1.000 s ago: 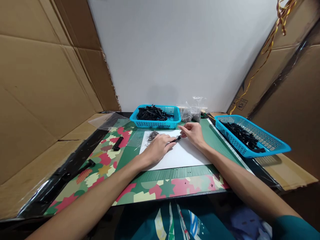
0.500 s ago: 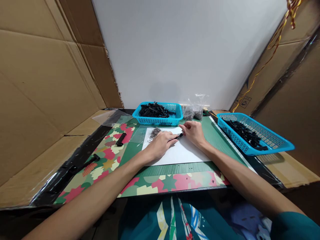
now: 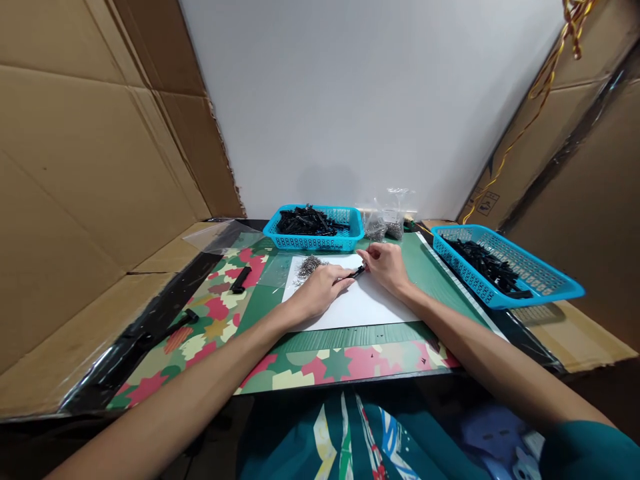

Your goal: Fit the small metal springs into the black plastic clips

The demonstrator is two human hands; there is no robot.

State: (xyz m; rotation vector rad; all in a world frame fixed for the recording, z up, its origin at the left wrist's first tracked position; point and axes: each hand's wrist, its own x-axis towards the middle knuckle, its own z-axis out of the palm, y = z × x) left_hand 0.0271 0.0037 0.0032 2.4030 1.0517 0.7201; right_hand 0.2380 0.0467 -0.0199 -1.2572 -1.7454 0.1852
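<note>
The left hand (image 3: pixel 320 293) grips a slim black part (image 3: pixel 357 272) between thumb and fingers, over a white sheet (image 3: pixel 370 310). The right hand (image 3: pixel 387 263) is curled with its fingertips bunched at the part's other end; whether they pinch the part itself or something tiny cannot be told. Both ends of the part are covered by fingers, so only a short middle stretch shows, between the two hands.

Just beyond the left hand, partly hidden by it, lies one heap of small metal pieces (image 3: pixel 309 265), too fine and tangled to count. The hands and forearms also cover some of the sheet and of the counter (image 3: pixel 305 347).

Two blue baskets hold black pieces heaped too densely to number: one basket (image 3: pixel 313 245) ahead of the hands, the other basket (image 3: pixel 465 275) to the right of the right hand. Beyond the right hand stand two clear bags, a left bag (image 3: pixel 375 230) and a right bag (image 3: pixel 395 229), their grey contents blurred by the plastic.

Left of the left hand lie two loose black items: a nearer one (image 3: pixel 241 280), and a farther one (image 3: pixel 177 325) whose lower end merges with the dark edge there, making its outline unclear.
</note>
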